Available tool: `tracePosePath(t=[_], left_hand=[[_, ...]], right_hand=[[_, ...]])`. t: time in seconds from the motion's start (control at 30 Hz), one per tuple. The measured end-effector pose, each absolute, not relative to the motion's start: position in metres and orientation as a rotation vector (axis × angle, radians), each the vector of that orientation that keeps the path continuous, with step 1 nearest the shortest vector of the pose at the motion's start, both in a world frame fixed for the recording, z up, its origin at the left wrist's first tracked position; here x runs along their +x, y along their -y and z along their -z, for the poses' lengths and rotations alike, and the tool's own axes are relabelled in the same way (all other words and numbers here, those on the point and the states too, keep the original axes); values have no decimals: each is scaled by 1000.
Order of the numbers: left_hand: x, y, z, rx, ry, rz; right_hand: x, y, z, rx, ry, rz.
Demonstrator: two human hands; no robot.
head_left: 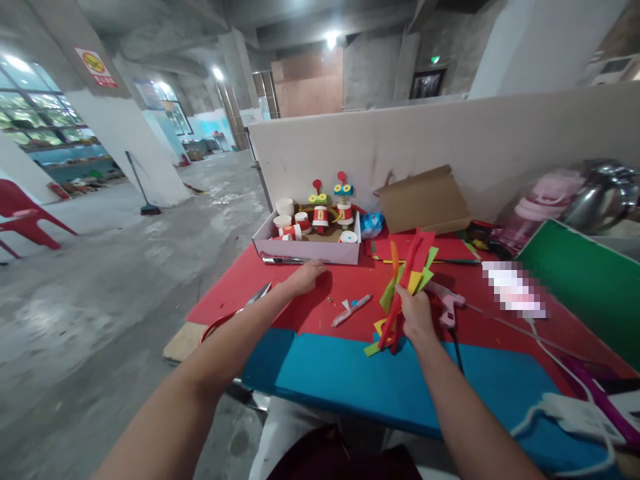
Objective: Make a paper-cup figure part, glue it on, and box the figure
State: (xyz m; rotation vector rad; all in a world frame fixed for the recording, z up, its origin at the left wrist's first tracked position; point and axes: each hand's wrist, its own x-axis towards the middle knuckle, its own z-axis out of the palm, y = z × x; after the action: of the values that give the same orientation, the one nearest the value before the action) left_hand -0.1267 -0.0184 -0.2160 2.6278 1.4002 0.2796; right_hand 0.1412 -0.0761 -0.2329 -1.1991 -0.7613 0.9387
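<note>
My right hand (416,315) is closed round a bunch of red, orange, yellow and green paper strips (406,280), held upright over the red sheet (300,307). My left hand (306,275) reaches forward with fingers curled, resting on the red sheet just in front of a white cardboard box (320,252); whether it holds anything is hidden. The box contains small paper-cup robot figures (330,207) and white cups. A grey utility knife (351,309) lies between my hands. Scissors (260,293) lie left of my left forearm.
A pink glue gun (447,303) lies right of my right hand, its cord running to a white power strip (575,413). A blue sheet (390,387) covers the near table edge. A cardboard piece (425,200), green board (585,280), pink bottle (537,213) and kettle (600,193) stand at the back right.
</note>
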Motion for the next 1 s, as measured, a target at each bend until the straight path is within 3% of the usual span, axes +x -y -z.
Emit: tracePosePath(t=[0.5, 0.67, 0.77, 0.83, 0.93, 1.0], left_hand=[[-73, 57, 197, 2846, -758, -67], [-101, 66, 195, 2894, -680, -11], [-128, 73, 190, 2843, -888, -68], [-139, 75, 190, 2711, -1286, -78], [-136, 77, 195, 2419, -1831, 67], [-123, 78, 200, 2338, -1931, 124]], right_hand=[[140, 78, 231, -1230, 726, -989], [139, 79, 230, -1279, 694, -984], [136, 78, 229, -1265, 715, -984], [135, 78, 229, -1244, 718, -999], [132, 80, 228, -1228, 700, -1032], [131, 81, 226, -1217, 682, -1051]])
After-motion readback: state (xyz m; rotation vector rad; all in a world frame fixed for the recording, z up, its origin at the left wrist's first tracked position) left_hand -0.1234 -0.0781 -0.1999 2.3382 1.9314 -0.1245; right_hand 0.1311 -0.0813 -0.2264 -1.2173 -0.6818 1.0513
